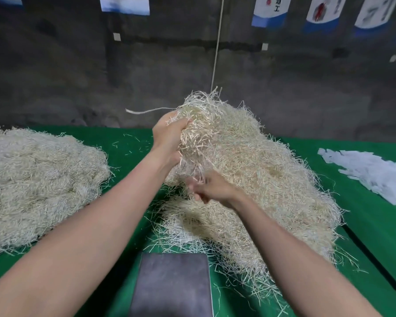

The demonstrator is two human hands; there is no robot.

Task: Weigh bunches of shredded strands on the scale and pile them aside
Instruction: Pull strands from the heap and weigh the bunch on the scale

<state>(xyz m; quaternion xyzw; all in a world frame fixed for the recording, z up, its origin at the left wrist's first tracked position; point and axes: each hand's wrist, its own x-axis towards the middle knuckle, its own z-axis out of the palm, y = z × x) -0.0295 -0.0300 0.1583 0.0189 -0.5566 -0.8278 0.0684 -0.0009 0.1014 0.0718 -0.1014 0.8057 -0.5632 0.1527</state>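
A big heap of pale shredded strands lies on the green table, right of centre. My left hand grips a bunch of strands lifted above that heap. Just below it, my right hand has its fingers curled at the bunch's dangling lower ends; it is blurred, and whether it pinches strands is unclear. The scale's grey platform sits bare at the near edge, in front of the heap. A second, flatter pile of strands spreads across the left side.
The table is covered in green cloth with stray strands on it. White paper strips lie at the far right. A dark wall with hanging posters and a thin cord stands behind the table.
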